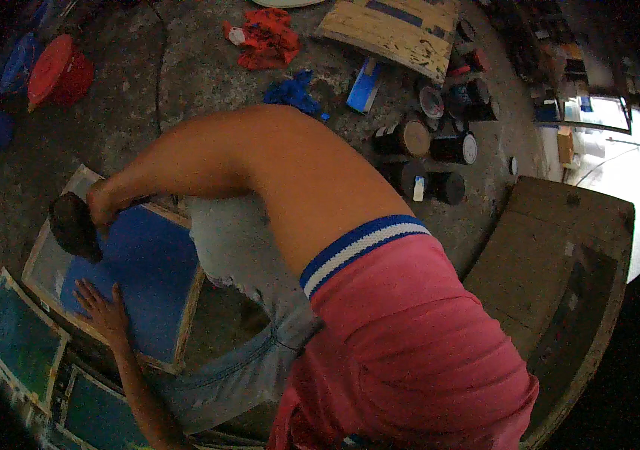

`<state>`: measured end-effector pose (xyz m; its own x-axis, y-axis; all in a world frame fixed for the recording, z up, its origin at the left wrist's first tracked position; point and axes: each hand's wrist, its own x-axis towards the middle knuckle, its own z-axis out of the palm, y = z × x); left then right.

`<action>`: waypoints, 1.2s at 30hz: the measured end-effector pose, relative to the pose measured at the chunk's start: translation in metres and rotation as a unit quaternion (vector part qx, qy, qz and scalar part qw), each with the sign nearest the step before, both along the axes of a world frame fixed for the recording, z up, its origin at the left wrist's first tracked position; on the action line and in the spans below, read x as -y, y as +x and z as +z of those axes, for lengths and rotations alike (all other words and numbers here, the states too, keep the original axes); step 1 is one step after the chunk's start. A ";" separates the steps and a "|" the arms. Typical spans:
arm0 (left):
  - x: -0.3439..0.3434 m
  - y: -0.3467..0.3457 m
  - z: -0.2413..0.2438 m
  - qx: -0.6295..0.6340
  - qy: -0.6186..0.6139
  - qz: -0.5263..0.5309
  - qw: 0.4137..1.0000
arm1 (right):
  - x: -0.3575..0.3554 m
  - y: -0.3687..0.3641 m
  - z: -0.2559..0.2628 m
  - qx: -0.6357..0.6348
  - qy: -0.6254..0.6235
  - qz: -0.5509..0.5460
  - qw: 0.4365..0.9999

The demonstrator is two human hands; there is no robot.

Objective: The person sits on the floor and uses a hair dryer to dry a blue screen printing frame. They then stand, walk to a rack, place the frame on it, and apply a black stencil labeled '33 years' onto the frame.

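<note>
A wood-framed screen with blue mesh [154,264] lies tilted at the left of the view, in front of my jeans-clad legs. My right hand [103,208], at the end of the bent upper arm, grips a dark lump [75,225], perhaps a cloth or sponge, over the frame's far part. It partly covers the pale border of the mesh. My left hand [103,315] is spread near the screen's lower left edge, fingers apart over the blue surface, with nothing in it. Whether its palm presses on the mesh I cannot tell.
More framed screens [22,337] are at the lower left. A crumpled red cloth or bag [269,39], a blue crumpled piece [291,93], a stained wooden board [393,34] and several dark cans [404,138] are on the floor. A large cardboard piece [522,236] stands at right.
</note>
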<state>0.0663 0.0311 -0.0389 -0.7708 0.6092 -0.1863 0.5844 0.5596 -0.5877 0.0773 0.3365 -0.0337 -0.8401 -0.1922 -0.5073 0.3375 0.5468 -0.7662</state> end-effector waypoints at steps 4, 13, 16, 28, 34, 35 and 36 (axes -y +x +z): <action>0.015 -0.010 -0.006 0.002 0.028 -0.014 1.000 | -0.003 0.003 -0.004 0.005 -0.047 -0.031 0.998; -0.022 0.024 -0.028 0.130 0.125 -0.070 0.981 | -0.048 0.024 -0.021 -0.008 0.018 0.064 0.998; -0.033 0.041 -0.038 0.177 0.093 -0.088 0.976 | -0.058 0.028 -0.023 -0.031 0.016 -0.050 0.998; -0.050 0.036 -0.034 0.194 0.100 -0.066 0.974 | -0.082 0.032 -0.068 -0.007 -0.068 -0.124 0.990; -0.039 0.031 -0.037 0.185 0.112 -0.072 0.974 | -0.070 0.036 -0.059 -0.056 -0.100 -0.183 0.976; -0.039 0.031 -0.035 0.187 0.112 -0.070 0.973 | -0.067 0.037 -0.053 -0.060 -0.094 -0.206 0.972; -0.040 0.028 -0.033 0.174 0.114 -0.061 0.976 | -0.069 0.031 -0.062 -0.079 -0.082 -0.191 0.975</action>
